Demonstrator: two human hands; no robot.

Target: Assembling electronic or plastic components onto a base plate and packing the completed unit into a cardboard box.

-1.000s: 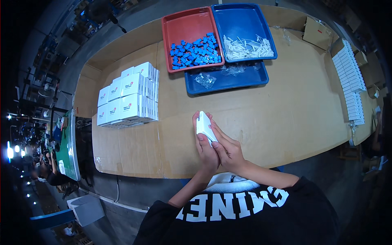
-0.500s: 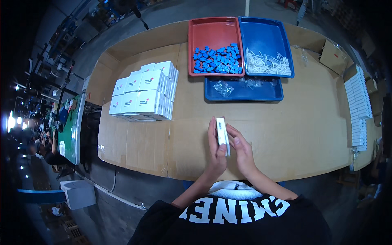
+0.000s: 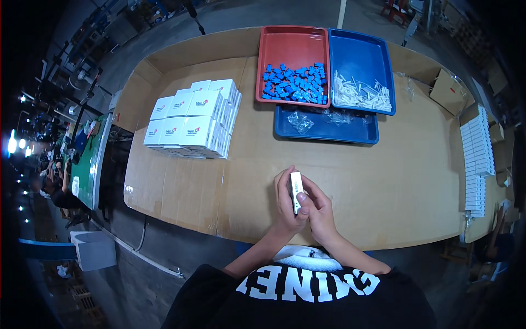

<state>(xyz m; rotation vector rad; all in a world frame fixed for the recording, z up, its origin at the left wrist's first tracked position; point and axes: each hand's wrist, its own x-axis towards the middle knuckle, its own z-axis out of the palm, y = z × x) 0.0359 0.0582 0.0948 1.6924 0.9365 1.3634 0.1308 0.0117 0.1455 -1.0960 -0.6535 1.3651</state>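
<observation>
A small white box [image 3: 296, 186] stands on its narrow side between my two hands, above the near middle of the cardboard-covered table. My left hand [image 3: 284, 200] is wrapped along its left side. From the right, my right hand [image 3: 320, 211] closes round it, with a thumb lying on the box's upward edge near its close end. Dark print shows on that edge. The box's broad faces are hidden by my palms and fingers.
White boxes [image 3: 186, 123] stand stacked at the left. A red tray [image 3: 293, 49] holds blue pieces; a blue tray [image 3: 356, 55] beside it holds white sticks. Under them, another blue tray [image 3: 329, 134] contains clear plastic bags. White boxes in rows [image 3: 478, 143] line the right edge.
My hands have closed more tightly round the box, which was held between flatter palms. My right thumb has come over onto its edge. The view has shifted slightly.
</observation>
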